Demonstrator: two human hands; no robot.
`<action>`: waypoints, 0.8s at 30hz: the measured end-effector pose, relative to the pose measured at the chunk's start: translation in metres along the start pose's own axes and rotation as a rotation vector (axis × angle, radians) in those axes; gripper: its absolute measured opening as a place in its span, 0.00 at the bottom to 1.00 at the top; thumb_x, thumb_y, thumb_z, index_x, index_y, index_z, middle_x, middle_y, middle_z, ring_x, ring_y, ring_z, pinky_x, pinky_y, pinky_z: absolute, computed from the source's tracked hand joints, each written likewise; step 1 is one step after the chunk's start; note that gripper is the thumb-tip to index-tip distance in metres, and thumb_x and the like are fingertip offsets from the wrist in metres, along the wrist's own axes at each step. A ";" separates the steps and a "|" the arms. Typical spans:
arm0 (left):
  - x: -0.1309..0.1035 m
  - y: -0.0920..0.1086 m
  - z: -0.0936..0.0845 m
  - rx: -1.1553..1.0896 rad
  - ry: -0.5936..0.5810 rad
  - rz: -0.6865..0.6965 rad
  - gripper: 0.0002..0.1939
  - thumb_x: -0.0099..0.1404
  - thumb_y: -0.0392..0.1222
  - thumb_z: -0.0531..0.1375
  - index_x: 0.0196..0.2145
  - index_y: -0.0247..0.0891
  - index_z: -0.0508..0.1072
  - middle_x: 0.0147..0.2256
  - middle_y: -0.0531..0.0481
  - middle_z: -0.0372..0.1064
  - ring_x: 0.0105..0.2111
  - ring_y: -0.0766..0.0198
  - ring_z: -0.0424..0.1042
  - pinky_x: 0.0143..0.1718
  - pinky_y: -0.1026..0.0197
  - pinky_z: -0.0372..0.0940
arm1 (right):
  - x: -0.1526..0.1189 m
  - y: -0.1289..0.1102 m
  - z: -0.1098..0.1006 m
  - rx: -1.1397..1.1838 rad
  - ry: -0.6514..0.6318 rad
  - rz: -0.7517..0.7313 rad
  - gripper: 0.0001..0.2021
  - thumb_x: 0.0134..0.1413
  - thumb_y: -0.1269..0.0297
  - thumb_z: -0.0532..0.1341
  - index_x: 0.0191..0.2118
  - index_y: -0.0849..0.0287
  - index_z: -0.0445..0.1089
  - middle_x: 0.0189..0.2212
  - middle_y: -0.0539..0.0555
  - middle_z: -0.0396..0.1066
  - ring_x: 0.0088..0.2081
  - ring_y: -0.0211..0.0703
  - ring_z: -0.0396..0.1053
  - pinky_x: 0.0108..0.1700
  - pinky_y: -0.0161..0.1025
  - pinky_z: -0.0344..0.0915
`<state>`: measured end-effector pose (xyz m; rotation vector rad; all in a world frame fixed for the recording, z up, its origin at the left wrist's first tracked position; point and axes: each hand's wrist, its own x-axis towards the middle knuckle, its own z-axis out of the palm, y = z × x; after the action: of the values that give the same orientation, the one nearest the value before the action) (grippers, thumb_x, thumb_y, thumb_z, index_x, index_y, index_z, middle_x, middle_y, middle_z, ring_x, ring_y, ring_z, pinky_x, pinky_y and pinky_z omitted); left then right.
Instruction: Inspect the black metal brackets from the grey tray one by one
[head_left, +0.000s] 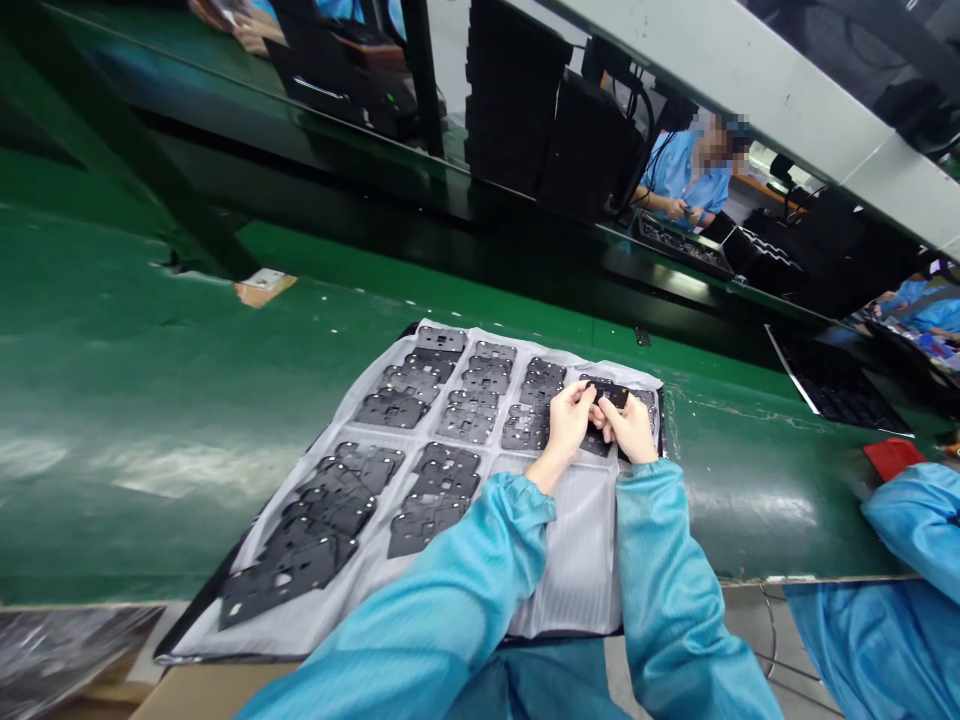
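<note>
Both my hands meet over the far right compartment of a tray point(559, 545) lined with thin white sheeting. Between their fingertips is a small black plate point(609, 393) with holes. My left hand point(570, 420) pinches its left side, and my right hand point(630, 428) grips its right side and near edge. More black plates point(394, 390) lie in overlapping rows in the tray's other compartments. The near right compartment shows bare sheeting. Under my hands, some plates are partly hidden.
The tray rests on a green bench point(135, 400). A small dark piece point(642, 337) lies behind it. Rightward are a black panel point(832, 375), a red object point(894, 458) and a co-worker's blue sleeve point(919, 510). A green post point(150, 170) stands left; another person point(686, 175) works across the bench.
</note>
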<state>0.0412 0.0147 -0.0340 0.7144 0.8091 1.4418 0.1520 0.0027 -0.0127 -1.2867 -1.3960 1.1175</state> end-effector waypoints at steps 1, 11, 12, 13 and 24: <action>0.000 0.000 0.000 -0.011 -0.006 -0.003 0.15 0.58 0.50 0.62 0.35 0.35 0.69 0.16 0.57 0.64 0.14 0.68 0.66 0.17 0.67 0.62 | 0.000 -0.001 0.000 0.011 -0.012 0.018 0.16 0.53 0.50 0.62 0.34 0.58 0.61 0.17 0.45 0.66 0.12 0.32 0.60 0.13 0.29 0.54; 0.001 -0.002 -0.002 -0.030 -0.012 -0.015 0.12 0.60 0.48 0.60 0.32 0.37 0.66 0.14 0.59 0.61 0.11 0.69 0.63 0.14 0.68 0.59 | -0.001 -0.002 0.001 0.056 -0.075 0.057 0.16 0.54 0.50 0.62 0.31 0.58 0.61 0.17 0.46 0.67 0.11 0.33 0.61 0.12 0.29 0.53; 0.001 -0.003 -0.002 -0.034 -0.005 -0.018 0.11 0.60 0.48 0.60 0.32 0.37 0.66 0.13 0.59 0.60 0.11 0.69 0.62 0.14 0.68 0.58 | -0.001 -0.002 0.002 0.057 -0.080 0.057 0.16 0.54 0.50 0.62 0.31 0.58 0.61 0.16 0.45 0.67 0.11 0.33 0.61 0.12 0.29 0.53; 0.001 -0.003 -0.002 -0.035 0.004 -0.021 0.11 0.59 0.48 0.60 0.31 0.37 0.66 0.13 0.59 0.60 0.11 0.69 0.62 0.14 0.68 0.58 | -0.001 -0.002 0.002 0.058 -0.087 0.058 0.16 0.54 0.50 0.62 0.31 0.58 0.61 0.16 0.45 0.66 0.11 0.33 0.61 0.12 0.29 0.53; 0.002 0.001 0.000 -0.060 0.073 -0.036 0.09 0.57 0.45 0.60 0.29 0.36 0.67 0.14 0.61 0.57 0.11 0.73 0.57 0.12 0.70 0.52 | -0.001 -0.004 0.003 0.035 -0.161 0.073 0.19 0.56 0.49 0.60 0.25 0.60 0.64 0.16 0.48 0.67 0.12 0.33 0.62 0.13 0.30 0.56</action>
<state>0.0400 0.0169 -0.0333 0.6025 0.8272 1.4607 0.1487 0.0013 -0.0095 -1.2542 -1.4497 1.3143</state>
